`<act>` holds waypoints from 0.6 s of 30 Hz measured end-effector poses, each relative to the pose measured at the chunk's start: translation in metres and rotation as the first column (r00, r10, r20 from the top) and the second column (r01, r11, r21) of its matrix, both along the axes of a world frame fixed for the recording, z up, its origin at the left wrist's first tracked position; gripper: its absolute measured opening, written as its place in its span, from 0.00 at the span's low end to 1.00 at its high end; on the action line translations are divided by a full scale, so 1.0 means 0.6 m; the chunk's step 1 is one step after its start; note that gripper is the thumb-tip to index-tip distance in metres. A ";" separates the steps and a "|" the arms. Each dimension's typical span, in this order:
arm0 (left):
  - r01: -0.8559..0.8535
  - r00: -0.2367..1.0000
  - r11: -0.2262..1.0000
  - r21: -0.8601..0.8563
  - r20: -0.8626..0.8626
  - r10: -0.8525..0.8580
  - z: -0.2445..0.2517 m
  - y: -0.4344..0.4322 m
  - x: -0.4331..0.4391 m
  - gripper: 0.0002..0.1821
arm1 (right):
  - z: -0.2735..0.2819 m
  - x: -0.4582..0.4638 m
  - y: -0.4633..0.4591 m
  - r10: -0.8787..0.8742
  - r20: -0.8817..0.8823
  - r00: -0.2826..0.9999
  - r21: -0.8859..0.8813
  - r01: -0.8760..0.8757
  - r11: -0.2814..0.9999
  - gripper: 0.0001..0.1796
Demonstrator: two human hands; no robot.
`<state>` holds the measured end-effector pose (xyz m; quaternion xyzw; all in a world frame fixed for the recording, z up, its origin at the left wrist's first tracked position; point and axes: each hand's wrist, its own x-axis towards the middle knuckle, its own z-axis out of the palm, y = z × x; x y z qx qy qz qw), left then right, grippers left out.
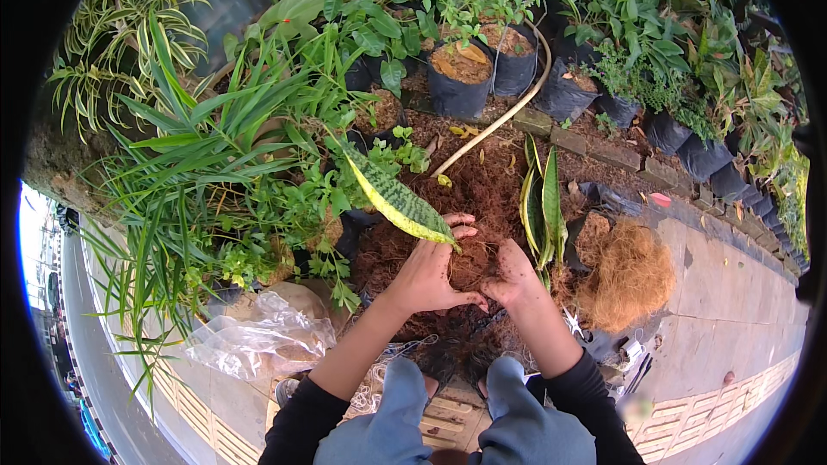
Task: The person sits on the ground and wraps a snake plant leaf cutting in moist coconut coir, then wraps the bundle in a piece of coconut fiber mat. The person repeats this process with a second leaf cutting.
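Note:
Between my two hands is a ball of brown coconut fibre and roots [468, 263], from which a snake plant leaf [394, 201] with yellow edging leans up to the left. My left hand [429, 271] curves around the ball's left side, fingers spread over it. On the other side, my right hand [515, 274] presses against the ball, its fingertips partly hidden. Loose brown coir [494, 187] lies beneath and beyond both hands. A second snake plant [544, 206] stands upright just right of my right hand.
A heap of light coconut fibre [630, 278] lies at the right, near scissors [572, 323] and white string. At the left is a clear plastic bag [265, 339] beside leafy plants. Black grow bags [457, 93], a pale hose [497, 123] and a brick edging [607, 154] lie beyond.

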<state>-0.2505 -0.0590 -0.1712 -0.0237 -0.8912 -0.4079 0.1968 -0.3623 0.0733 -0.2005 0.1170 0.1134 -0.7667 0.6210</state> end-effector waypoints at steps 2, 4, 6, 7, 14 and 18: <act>-0.014 0.999 1.000 -0.003 -0.038 0.013 -0.005 -0.002 -0.001 0.52 | -0.003 0.003 -0.001 0.002 -0.095 0.995 0.108 0.009 0.994 0.18; -0.030 0.995 0.998 0.058 -0.092 0.035 -0.012 -0.001 -0.003 0.47 | -0.001 0.004 0.000 0.032 -0.138 0.990 0.183 -0.006 0.983 0.18; -0.066 0.984 0.998 0.021 -0.167 0.069 -0.017 0.002 -0.005 0.42 | 0.007 0.002 0.004 0.057 -0.118 0.991 0.087 -0.047 0.995 0.19; -0.083 0.973 0.996 0.012 -0.216 0.084 -0.018 0.002 -0.006 0.40 | 0.014 0.000 0.007 0.074 -0.070 0.995 -0.063 -0.079 0.995 0.19; -0.184 0.889 0.968 0.170 -0.391 0.238 -0.006 0.001 -0.008 0.34 | 0.062 0.035 -0.009 -0.093 -0.149 0.985 0.167 0.118 0.979 0.22; -0.178 0.903 0.981 0.072 -0.385 0.193 -0.007 0.017 -0.009 0.34 | 0.043 0.083 -0.036 -0.309 -0.158 0.938 0.178 0.335 0.925 0.20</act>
